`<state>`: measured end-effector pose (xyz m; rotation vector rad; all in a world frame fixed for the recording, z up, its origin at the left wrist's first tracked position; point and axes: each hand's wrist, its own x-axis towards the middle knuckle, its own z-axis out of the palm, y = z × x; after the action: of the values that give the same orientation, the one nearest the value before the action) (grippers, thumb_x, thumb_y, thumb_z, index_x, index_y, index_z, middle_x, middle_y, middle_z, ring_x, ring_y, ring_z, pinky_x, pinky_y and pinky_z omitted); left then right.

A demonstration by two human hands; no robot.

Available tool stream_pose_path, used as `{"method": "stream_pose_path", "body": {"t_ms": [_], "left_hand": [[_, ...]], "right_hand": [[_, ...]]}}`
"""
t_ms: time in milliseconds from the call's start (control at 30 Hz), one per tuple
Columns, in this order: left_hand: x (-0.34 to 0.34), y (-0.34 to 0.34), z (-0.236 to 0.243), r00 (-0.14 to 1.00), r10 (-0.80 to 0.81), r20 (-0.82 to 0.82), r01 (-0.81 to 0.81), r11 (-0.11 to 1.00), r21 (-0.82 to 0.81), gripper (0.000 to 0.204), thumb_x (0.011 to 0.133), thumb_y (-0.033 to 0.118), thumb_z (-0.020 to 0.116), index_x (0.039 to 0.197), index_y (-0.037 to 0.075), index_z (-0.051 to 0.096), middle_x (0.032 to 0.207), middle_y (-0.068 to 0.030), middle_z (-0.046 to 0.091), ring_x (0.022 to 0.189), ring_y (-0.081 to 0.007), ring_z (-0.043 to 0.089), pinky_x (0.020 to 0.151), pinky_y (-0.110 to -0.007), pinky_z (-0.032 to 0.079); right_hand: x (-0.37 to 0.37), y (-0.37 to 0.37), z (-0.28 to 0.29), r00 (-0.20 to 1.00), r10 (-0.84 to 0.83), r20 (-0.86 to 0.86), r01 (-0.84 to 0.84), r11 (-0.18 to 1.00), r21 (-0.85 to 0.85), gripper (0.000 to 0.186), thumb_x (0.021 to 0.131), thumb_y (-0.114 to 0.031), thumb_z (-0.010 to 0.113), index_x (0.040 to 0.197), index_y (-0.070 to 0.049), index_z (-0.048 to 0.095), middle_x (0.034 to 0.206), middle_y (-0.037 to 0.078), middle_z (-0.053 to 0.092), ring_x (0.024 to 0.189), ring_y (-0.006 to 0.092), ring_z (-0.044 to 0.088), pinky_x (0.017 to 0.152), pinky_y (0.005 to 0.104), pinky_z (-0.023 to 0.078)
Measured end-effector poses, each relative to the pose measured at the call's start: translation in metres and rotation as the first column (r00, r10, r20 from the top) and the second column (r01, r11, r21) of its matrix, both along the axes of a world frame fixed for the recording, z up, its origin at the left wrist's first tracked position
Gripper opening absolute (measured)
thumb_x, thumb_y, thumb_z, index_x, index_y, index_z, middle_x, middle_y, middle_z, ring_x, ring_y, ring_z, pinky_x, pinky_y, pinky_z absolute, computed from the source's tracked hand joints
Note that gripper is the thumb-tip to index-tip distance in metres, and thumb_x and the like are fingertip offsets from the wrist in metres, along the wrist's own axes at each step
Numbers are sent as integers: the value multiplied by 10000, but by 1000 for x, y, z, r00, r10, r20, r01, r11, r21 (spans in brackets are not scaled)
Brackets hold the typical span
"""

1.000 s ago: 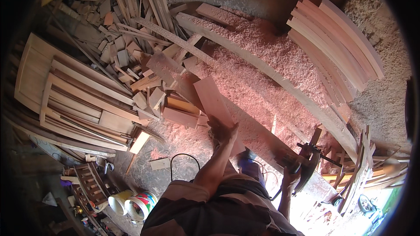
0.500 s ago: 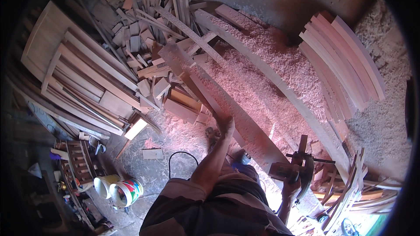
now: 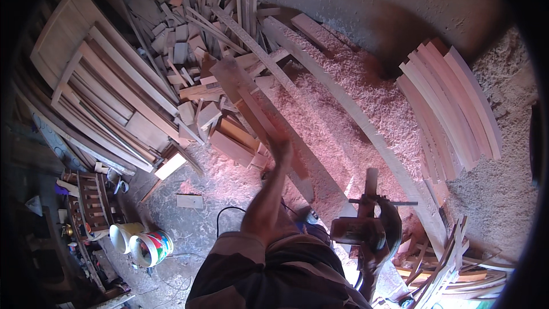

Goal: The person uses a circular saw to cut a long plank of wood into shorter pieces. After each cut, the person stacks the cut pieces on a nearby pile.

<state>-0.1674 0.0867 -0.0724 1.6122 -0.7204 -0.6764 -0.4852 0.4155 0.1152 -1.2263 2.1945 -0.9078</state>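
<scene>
My left hand (image 3: pixel 280 149) grips a reddish board (image 3: pixel 257 115), now turned on edge, resting along a long, wide plank (image 3: pixel 231 80) dusted with shavings that runs diagonally ahead of me. Low at the right, my right hand (image 3: pixel 373 257) is closed on a dark power tool (image 3: pixel 357 230), apparently a planer, with a metal fence bar sticking out sideways and a black cord. The tool is over the near part of the plank; its underside is hidden.
Pink shavings (image 3: pixel 360 97) lie under another long beam (image 3: pixel 343 97). Offcuts (image 3: pixel 177 34) heap at the upper left, framed panels (image 3: pixel 108 91) lean at the left, curved boards (image 3: pixel 452 103) stack at the right. Two buckets (image 3: pixel 150 249) and a slatted wooden piece (image 3: pixel 94 200) sit lower left.
The board in my left hand has turned from face-up onto its edge and now lies along the plank. My right hand and the tool have shifted left, nearer the board.
</scene>
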Motion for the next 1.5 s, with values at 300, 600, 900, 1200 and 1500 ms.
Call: {"method": "stream_pose_path", "body": {"t_ms": [300, 600, 900, 1200, 1500], "left_hand": [[30, -24, 10, 983, -120, 139, 99, 984, 149, 852, 872, 161, 683, 1569, -15, 226, 1452, -286, 480, 1350, -413, 492, 1121, -420, 402], [149, 21, 87, 593, -490, 639, 588, 806, 73, 785, 830, 69, 605, 1567, 40, 336, 1593, -215, 369, 1487, -408, 333, 1207, -514, 289], [120, 15, 93, -241, -521, 819, 728, 461, 508, 876, 727, 313, 785, 1502, 111, 431, 1558, -114, 418, 1475, -356, 330, 1199, -586, 272], [114, -19, 61, -370, -435, 821, 725, 417, 548, 894, 632, 438, 858, 1373, 44, 550, 1390, -89, 581, 1364, -269, 482, 1182, -369, 376], [122, -14, 68, -269, -526, 807, 800, 344, 491, 988, 574, 438, 912, 1392, 46, 522, 1429, -122, 549, 1384, -305, 465, 1147, -392, 435]], "right_hand": [[60, -53, 67, 919, 370, 140, -381, 923, 61, 433, 751, -129, 781, 1154, -12, 673, 860, 143, 727, 777, 202, 711, 680, 368, 552], [128, -101, 70, 702, 694, 161, -675, 720, -162, 493, 797, -121, 782, 1253, 19, 661, 1041, 223, 733, 955, 346, 741, 809, 428, 581], [151, -107, 50, 714, 660, 233, -690, 720, 76, 536, 804, -174, 777, 1304, -29, 651, 1034, 235, 732, 1008, 373, 726, 838, 437, 571], [151, -118, 53, 711, 665, 227, -701, 696, 158, 630, 817, -262, 809, 1370, -41, 603, 1034, 220, 745, 986, 344, 742, 824, 422, 586], [148, -121, 51, 661, 684, 309, -746, 642, 174, 678, 821, -254, 792, 1416, -40, 548, 1102, 242, 726, 1084, 358, 711, 909, 426, 563]]}}
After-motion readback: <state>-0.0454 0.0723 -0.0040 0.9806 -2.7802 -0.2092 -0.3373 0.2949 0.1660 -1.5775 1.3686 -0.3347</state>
